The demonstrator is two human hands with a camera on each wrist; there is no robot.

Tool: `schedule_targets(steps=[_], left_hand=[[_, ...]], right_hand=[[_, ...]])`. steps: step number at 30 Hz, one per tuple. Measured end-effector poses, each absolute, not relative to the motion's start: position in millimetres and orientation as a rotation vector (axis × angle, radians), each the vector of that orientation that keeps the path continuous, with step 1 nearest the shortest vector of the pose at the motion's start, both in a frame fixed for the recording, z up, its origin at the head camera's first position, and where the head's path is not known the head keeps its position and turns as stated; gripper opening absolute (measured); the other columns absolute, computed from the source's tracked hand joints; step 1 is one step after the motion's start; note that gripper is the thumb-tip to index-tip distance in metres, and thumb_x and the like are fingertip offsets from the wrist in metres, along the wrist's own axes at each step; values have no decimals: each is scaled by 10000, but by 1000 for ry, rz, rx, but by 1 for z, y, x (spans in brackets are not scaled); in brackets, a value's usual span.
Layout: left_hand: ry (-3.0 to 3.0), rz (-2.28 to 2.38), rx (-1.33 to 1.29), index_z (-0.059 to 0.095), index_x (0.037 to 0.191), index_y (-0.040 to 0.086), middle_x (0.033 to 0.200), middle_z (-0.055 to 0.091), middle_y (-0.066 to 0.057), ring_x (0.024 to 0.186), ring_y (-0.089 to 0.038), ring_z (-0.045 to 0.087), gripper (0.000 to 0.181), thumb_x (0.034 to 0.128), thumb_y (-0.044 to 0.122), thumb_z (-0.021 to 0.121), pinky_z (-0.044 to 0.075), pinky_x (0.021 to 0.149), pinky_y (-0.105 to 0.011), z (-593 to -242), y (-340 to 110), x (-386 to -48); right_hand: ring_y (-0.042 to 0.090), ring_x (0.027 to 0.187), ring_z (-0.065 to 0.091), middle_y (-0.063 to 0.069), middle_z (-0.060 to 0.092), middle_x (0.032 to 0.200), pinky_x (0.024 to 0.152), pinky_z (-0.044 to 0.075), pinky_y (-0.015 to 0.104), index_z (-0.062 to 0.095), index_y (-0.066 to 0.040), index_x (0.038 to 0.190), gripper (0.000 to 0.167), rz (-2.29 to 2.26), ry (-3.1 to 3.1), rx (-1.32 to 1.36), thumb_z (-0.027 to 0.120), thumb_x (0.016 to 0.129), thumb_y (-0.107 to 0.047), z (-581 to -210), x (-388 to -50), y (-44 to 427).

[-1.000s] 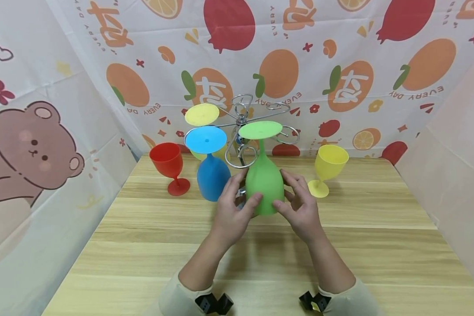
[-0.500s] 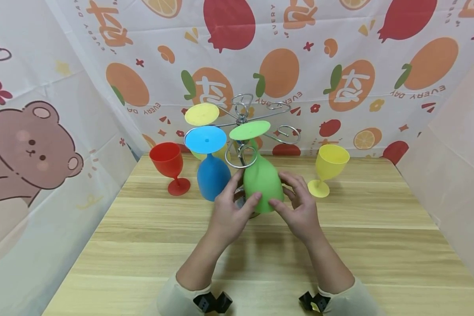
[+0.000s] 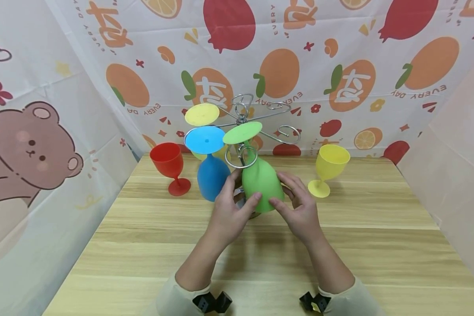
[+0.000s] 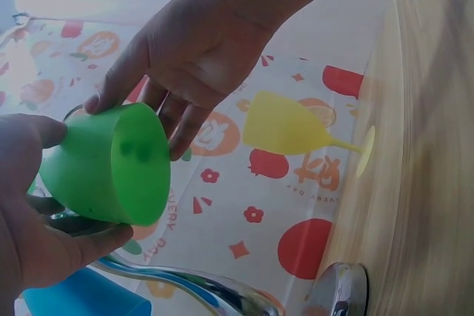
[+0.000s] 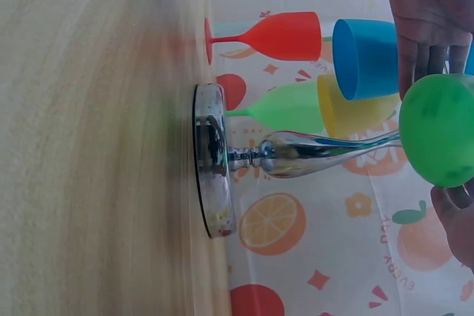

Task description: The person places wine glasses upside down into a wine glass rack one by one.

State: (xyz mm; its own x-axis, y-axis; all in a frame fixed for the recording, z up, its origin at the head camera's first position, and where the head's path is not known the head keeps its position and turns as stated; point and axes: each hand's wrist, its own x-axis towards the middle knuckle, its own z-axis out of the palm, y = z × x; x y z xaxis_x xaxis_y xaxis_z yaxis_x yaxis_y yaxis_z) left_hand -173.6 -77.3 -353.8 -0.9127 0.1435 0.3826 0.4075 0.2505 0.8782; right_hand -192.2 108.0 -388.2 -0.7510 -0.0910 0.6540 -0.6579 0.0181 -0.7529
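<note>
Over tabletop (image 3: 162,263), gripping green cup (image 3: 262,184) inverted with part-curled fingers (image 3: 290,179) of left hand (image 3: 230,213) and right hand (image 3: 300,211), presumably to steady stem (image 3: 249,152) at ring (image 3: 241,167).

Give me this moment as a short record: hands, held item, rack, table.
Left hand: grips bowl's left side
Right hand: grips bowl's right side
Held: green goblet, upside down, tilted, stem at front loop of rack
Hanging upside down: blue goblet, yellow goblet
Upright on wooden table: red goblet, second yellow goblet, second green goblet
</note>
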Motion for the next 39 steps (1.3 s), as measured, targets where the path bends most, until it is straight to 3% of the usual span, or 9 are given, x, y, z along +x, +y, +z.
schedule_targets(steps=[12,24,39], left_hand=[[-2357,-1514,-479,278,1539,126,1428,450,-67,1262,-215,487,746,943,371,654,546,941,-446,-353,-78,-173],[-2406,-1058,-366,441,1450,75,1305,634,-103,1103,-253,673,740,857,386,755,599,790,-351,-341,-83,-162],[-2518,-1093,-322,444,1429,69,1323,617,-113,1132,-284,660,766,816,356,802,594,816,-393,-333,-90,-161]], right_hand=[[194,1269,552,172,538,1363,1043,476,332,542,26,1361,559,1817,-1887,780,692,832,123,-389,-196,105],[184,1273,558,171,554,1389,1050,471,328,513,9,1390,534,1871,-1941,805,649,881,95,-393,-197,100],[220,1314,524,124,533,1432,1063,451,323,501,-37,1414,529,1910,-2008,793,651,911,23,-395,-195,98]])
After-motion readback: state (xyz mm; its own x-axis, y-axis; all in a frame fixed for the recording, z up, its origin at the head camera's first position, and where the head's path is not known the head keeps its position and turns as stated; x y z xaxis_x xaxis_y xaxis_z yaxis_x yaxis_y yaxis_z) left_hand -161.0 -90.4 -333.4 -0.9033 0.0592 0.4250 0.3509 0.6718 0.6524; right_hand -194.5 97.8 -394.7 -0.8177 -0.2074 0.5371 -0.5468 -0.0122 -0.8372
